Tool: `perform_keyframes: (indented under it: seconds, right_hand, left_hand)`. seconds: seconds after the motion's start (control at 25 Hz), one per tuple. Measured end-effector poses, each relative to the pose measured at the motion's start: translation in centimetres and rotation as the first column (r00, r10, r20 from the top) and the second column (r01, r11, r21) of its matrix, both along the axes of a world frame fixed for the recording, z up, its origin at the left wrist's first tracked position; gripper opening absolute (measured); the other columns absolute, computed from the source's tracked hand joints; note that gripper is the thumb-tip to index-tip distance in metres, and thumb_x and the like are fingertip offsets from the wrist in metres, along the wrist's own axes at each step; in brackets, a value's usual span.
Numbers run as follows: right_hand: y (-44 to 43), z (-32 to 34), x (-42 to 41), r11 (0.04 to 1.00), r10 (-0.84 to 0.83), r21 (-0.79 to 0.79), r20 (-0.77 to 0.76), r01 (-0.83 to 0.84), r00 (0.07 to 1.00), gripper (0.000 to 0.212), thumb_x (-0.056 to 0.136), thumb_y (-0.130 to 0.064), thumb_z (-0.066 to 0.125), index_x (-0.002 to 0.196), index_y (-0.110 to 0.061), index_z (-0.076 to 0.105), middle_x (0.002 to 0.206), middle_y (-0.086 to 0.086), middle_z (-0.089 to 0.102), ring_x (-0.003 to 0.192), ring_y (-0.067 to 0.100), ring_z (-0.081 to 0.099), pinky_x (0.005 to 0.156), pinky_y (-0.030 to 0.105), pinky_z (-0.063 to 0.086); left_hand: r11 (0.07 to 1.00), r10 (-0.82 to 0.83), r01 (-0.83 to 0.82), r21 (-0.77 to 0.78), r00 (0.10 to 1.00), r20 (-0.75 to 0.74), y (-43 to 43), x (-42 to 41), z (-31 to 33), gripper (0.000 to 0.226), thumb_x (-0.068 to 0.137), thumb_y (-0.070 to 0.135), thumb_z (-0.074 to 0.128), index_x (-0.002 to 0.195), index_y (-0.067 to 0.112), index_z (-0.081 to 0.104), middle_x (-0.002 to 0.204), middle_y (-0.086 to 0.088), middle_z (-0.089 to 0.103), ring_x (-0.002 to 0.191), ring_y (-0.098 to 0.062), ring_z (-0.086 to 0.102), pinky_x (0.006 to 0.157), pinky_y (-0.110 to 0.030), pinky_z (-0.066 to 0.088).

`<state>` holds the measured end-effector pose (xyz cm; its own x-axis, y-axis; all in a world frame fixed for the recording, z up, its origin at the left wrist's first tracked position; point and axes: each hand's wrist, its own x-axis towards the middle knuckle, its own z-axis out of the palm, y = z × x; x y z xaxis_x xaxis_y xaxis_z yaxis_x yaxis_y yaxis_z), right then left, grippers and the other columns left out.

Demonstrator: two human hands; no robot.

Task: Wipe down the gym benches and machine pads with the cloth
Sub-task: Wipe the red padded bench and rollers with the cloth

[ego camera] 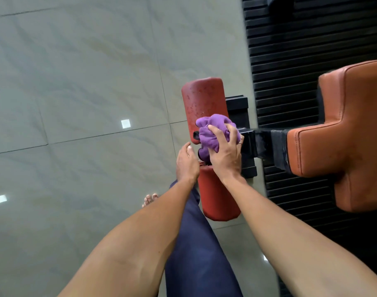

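while right hand (225,154) clamps bunched purple cloth (215,130) onto the far roller pad's (203,106) near end, left hand (186,162) sits alongside, loosely curled, holding nothing. risk: bunched cloth likely skips the droplets farther up.

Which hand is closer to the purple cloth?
The right hand. It grips the bunched purple cloth, fingers curled over it. The left hand is just beside the cloth, on its left side, and does not hold it.
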<state>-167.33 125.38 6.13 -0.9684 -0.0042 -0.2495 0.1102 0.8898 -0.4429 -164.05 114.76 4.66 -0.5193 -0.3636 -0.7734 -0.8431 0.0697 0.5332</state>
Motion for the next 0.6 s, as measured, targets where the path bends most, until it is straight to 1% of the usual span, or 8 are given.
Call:
perform_keyframes:
  seconds: [0.08, 0.16, 0.2, 0.24, 0.36, 0.44, 0.52, 0.6]
  right_hand:
    - [0.2, -1.2, -1.5, 0.998, 0.055, -0.007, -0.038, -0.055, 0.998, 0.06, 0.083, -0.024, 0.078, 0.138, -0.036, 0.058, 0.147, 0.006, 0.038, 0.129, 0.042, 0.038, 0.09, 0.054, 0.054]
    - [0.4, -2.5, -1.8, 0.979, 0.204, 0.025, -0.047, -0.203, 0.978, 0.064, 0.082, -0.031, 0.075, 0.142, -0.04, 0.054, 0.151, 0.003, 0.03, 0.133, 0.04, 0.032, 0.09, 0.055, 0.056]
    - [0.7, -3.3, -1.5, 0.96, 0.278, 0.061, -0.06, -0.274, 0.959, 0.065, 0.082, -0.033, 0.072, 0.143, -0.041, 0.052, 0.153, 0.003, 0.028, 0.134, 0.04, 0.03, 0.091, 0.056, 0.056]
    - [1.0, -4.0, -1.5, 0.942, 0.329, 0.098, -0.075, -0.321, 0.941, 0.065, 0.082, -0.034, 0.069, 0.144, -0.041, 0.051, 0.154, 0.005, 0.026, 0.134, 0.041, 0.029, 0.091, 0.058, 0.056]
    - [0.5, -5.2, -4.1, 0.915, 0.389, 0.154, -0.093, -0.373, 0.917, 0.059, 0.085, -0.04, 0.058, 0.144, -0.041, 0.049, 0.155, 0.006, 0.022, 0.136, 0.048, 0.029, 0.094, 0.062, 0.052]
    - [-1.4, -5.5, -7.6, 0.899, 0.417, 0.201, -0.125, -0.388, 0.9, 0.054, 0.086, -0.041, 0.054, 0.139, -0.04, 0.055, 0.154, 0.005, 0.023, 0.136, 0.054, 0.035, 0.097, 0.063, 0.049]
    - [-3.9, -5.7, -11.4, 0.877, 0.451, 0.246, -0.119, -0.413, 0.885, 0.051, 0.082, -0.034, 0.065, 0.133, -0.04, 0.06, 0.155, 0.005, 0.03, 0.134, 0.055, 0.039, 0.098, 0.061, 0.048]
    - [-4.6, -5.5, -13.0, 0.868, 0.457, 0.273, -0.112, -0.415, 0.882, 0.051, 0.078, -0.034, 0.072, 0.128, -0.038, 0.063, 0.153, 0.005, 0.039, 0.134, 0.051, 0.04, 0.099, 0.057, 0.047]
  left_hand:
    - [1.0, 0.015, -0.015, -0.003, 1.0, 0.009, 0.3, -1.6, -0.6, 0.042, 0.107, 0.031, 0.028, 0.134, 0.019, 0.058, 0.135, 0.0, 0.06, 0.124, -0.018, 0.054, 0.098, -0.022, 0.035]
    - [1.0, 0.031, -0.031, -0.006, 0.999, 0.012, 0.5, -3.0, -0.9, 0.039, 0.108, 0.028, 0.028, 0.128, 0.023, 0.061, 0.129, -0.001, 0.063, 0.114, -0.017, 0.056, 0.085, -0.02, 0.034]
    - [0.999, 0.036, -0.036, -0.008, 0.999, 0.024, 0.6, -3.4, -1.1, 0.038, 0.108, 0.028, 0.029, 0.129, 0.025, 0.061, 0.13, 0.0, 0.064, 0.112, -0.016, 0.057, 0.083, -0.019, 0.033]
    - [0.999, 0.039, -0.039, -0.016, 0.999, 0.032, 0.7, -3.7, -1.4, 0.038, 0.108, 0.029, 0.03, 0.132, 0.027, 0.059, 0.132, 0.0, 0.063, 0.114, -0.016, 0.057, 0.083, -0.019, 0.034]
    - [0.997, 0.075, -0.074, -0.03, 0.995, 0.061, 1.1, -3.8, -2.7, 0.042, 0.108, 0.033, 0.028, 0.14, 0.029, 0.054, 0.137, -0.002, 0.061, 0.124, -0.023, 0.056, 0.096, -0.028, 0.04]
    - [0.992, 0.124, -0.123, -0.02, 0.99, 0.066, 1.5, -4.1, -3.3, 0.05, 0.103, 0.046, 0.024, 0.141, 0.032, 0.053, 0.138, 0.0, 0.061, 0.126, -0.023, 0.055, 0.104, -0.036, 0.043]
    - [0.984, 0.18, -0.179, -0.028, 0.981, 0.077, 1.6, -3.8, -3.9, 0.058, 0.097, 0.053, 0.02, 0.139, 0.031, 0.055, 0.133, 0.0, 0.063, 0.123, -0.024, 0.057, 0.105, -0.046, 0.046]
    - [0.981, 0.192, -0.191, -0.012, 0.978, 0.083, 1.6, -3.9, -4.0, 0.052, 0.102, 0.046, 0.022, 0.136, 0.028, 0.057, 0.13, -0.002, 0.064, 0.121, -0.026, 0.058, 0.105, -0.047, 0.045]
